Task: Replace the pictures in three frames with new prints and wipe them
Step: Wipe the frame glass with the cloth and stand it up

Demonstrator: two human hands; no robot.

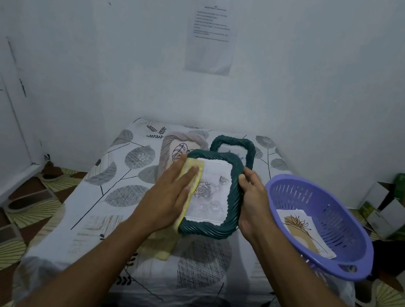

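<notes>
Three frames are seen in the middle of the picture: one pale frame (166,148) at the left, one near green frame (232,210) and one far green frame (249,155) behind it. One yellow cloth (192,170) is pressed on the near green frame by the left hand (171,193), fingers straight and flat. This frame is kept over the table (121,194), picture side towards the camera, long axis from bottom to top; its right edge is clasped by the right hand (252,202). One print (300,231) is laid in one purple basket (340,208) at the right.

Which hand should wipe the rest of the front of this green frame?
Left. The left hand presses the yellow cloth flat on the front of the green frame, while the right hand grips the frame's right edge and seems to steady it.
</notes>
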